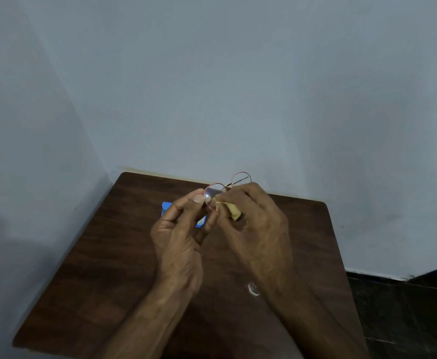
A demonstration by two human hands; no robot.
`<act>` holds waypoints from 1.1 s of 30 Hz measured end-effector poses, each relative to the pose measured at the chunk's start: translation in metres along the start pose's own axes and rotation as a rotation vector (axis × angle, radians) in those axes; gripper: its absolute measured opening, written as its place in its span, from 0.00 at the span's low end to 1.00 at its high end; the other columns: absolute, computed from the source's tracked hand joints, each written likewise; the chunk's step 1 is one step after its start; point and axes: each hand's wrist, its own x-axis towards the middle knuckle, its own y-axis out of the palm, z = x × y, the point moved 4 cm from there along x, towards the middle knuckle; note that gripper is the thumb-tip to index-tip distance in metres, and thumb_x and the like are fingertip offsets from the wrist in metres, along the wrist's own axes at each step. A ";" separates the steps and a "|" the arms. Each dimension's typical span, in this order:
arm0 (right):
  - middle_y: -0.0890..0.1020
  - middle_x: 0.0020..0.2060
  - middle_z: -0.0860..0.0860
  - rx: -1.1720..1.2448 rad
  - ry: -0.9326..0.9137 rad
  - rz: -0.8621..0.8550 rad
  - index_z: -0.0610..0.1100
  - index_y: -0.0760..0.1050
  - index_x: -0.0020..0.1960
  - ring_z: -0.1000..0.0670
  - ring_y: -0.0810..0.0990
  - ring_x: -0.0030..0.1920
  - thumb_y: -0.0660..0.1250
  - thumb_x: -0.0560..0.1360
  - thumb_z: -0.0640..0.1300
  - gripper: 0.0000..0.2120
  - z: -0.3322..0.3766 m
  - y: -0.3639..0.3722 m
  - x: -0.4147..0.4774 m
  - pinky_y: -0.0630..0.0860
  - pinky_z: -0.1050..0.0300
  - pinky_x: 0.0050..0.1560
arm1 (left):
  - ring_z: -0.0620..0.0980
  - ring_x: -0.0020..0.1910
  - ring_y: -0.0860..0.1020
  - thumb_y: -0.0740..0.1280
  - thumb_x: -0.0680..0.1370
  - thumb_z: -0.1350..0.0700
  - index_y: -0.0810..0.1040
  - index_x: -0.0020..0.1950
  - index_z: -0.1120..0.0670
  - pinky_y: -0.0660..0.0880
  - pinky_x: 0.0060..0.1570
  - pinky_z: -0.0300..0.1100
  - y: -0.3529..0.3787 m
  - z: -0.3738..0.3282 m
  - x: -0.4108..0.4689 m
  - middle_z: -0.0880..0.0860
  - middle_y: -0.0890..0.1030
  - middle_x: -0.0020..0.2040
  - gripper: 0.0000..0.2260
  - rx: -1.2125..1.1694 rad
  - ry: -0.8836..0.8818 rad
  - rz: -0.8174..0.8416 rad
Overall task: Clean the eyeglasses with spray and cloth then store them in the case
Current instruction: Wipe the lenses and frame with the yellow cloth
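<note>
The eyeglasses (pixel 213 193), round lenses in a thin red wire frame, are held up above the far middle of the desk (pixel 108 268), with the second lens reaching up against the wall (pixel 238 86). The rim of the nearer lens is pinched between thumb and fingers of the left hand (pixel 183 229), so that grip is clenched on the frame. A folded yellow cloth (pixel 234 212) is grasped in the grip of the right hand (pixel 253 218), and one end of it is pressed against that same lens.

A blue object (pixel 166 205) is seen lying on the desk behind the left hand; most of it is hidden by the fingers, and it cannot be told what it is or whether anything is written on it. A small clear round object (pixel 253 288) lies on the dark wood-grain surface nearer the person, just beside the right forearm. A dark floor (pixel 406 307) is seen to the right of the desk. No brand or lettering is legible on the eyeglasses or the cloth.
</note>
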 end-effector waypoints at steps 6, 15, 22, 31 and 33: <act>0.83 0.48 0.48 0.009 -0.002 -0.012 0.43 0.85 0.50 0.47 0.83 0.49 0.74 0.77 0.39 0.03 0.006 0.010 0.009 0.80 0.50 0.48 | 0.50 0.46 0.88 0.73 0.77 0.63 0.89 0.48 0.55 0.84 0.42 0.41 -0.004 -0.009 0.006 0.56 0.88 0.48 0.05 0.001 -0.003 0.001; 0.83 0.48 0.48 -0.013 -0.044 -0.029 0.41 0.85 0.51 0.48 0.82 0.48 0.72 0.78 0.41 0.05 0.029 0.034 0.026 0.80 0.52 0.49 | 0.52 0.47 0.88 0.75 0.73 0.60 0.89 0.47 0.56 0.84 0.41 0.42 -0.017 -0.032 0.019 0.58 0.89 0.50 0.05 -0.022 -0.015 -0.020; 0.83 0.47 0.49 -0.035 -0.013 -0.032 0.43 0.85 0.50 0.48 0.82 0.47 0.72 0.77 0.41 0.04 0.046 0.052 0.034 0.80 0.50 0.49 | 0.53 0.48 0.88 0.76 0.73 0.58 0.89 0.49 0.56 0.84 0.40 0.42 -0.032 -0.049 0.035 0.59 0.89 0.51 0.07 -0.004 0.002 -0.014; 0.83 0.48 0.50 -0.035 -0.051 0.053 0.44 0.85 0.51 0.50 0.82 0.48 0.74 0.75 0.38 0.06 0.077 0.064 0.029 0.80 0.54 0.48 | 0.53 0.49 0.88 0.79 0.69 0.53 0.90 0.51 0.54 0.84 0.40 0.42 -0.049 -0.069 0.043 0.60 0.89 0.54 0.12 -0.031 -0.004 -0.005; 0.83 0.47 0.48 -0.101 -0.017 0.017 0.42 0.85 0.51 0.48 0.83 0.47 0.75 0.74 0.36 0.06 0.073 0.062 0.036 0.81 0.50 0.47 | 0.53 0.48 0.88 0.80 0.66 0.51 0.90 0.49 0.54 0.85 0.42 0.42 -0.050 -0.074 0.042 0.58 0.89 0.50 0.14 -0.021 0.033 0.018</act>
